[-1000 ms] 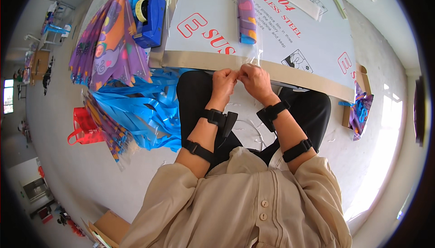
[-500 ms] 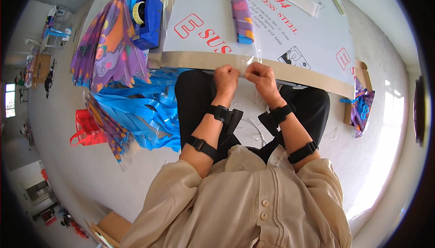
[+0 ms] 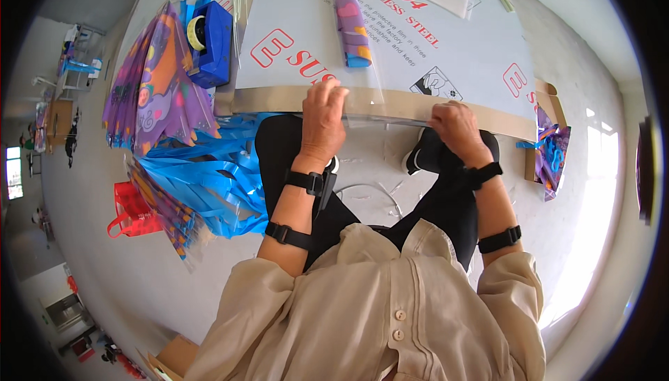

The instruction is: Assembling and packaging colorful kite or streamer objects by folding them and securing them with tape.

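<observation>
A rolled purple, orange and blue patterned sheet (image 3: 352,22) lies on the table, with clear plastic (image 3: 376,83) reaching from its near end to the edge. My left hand (image 3: 323,122) is at the table's near edge, left of this plastic, its fingers bent together. Well to the right, my right hand (image 3: 458,130) has its fingers curled against the same edge. Whatever either hand pinches, if anything, is too small or hidden to make out. Both hands are apart from the rolled sheet.
A blue tape dispenser (image 3: 217,47) stands at the table's left, beside fanned purple patterned sheets (image 3: 157,81). Blue strips (image 3: 216,179) hang below. A red bag (image 3: 132,208) is on the floor. At right, a cardboard box (image 3: 550,106) holds purple and blue pieces.
My hands were close together, pinching at the clear plastic by the table edge. They have parted, the left going left and the right going right along the edge.
</observation>
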`<state>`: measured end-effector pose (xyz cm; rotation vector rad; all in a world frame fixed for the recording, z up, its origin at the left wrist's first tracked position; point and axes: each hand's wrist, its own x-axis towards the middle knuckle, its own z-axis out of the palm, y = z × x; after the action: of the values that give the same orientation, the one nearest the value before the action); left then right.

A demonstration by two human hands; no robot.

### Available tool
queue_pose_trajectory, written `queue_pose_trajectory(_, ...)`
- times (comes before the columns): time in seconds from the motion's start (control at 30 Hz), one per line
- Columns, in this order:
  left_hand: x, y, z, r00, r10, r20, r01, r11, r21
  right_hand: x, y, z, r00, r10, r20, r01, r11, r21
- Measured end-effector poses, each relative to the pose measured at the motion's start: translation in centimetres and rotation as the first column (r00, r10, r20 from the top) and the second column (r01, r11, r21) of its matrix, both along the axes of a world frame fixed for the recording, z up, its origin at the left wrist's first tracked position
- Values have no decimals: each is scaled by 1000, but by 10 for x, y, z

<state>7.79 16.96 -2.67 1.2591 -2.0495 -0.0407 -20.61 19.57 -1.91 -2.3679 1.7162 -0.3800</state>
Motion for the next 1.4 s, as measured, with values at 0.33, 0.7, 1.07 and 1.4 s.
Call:
queue_pose_trajectory(0.33,0,-6,-33,978,-191,81,180,976,121,67,-19,-19,985,140,101,-122,978,-168)
queue_pose_trajectory(0.7,-4,-6,-47,963,-86,-256,123,983,134,82,-25,-40,884,-97,457,120,993,-21)
queue_pose_trajectory(1.07,-26,-9,-51,925,262,-273,-199,950,239,103,-31,-38,799,-502,330,444,864,240)
queue_pose_trajectory(1.4,-22,-15,-48,939,255,-230,-196,948,251,101,-47,-17,798,-575,179,500,798,336)
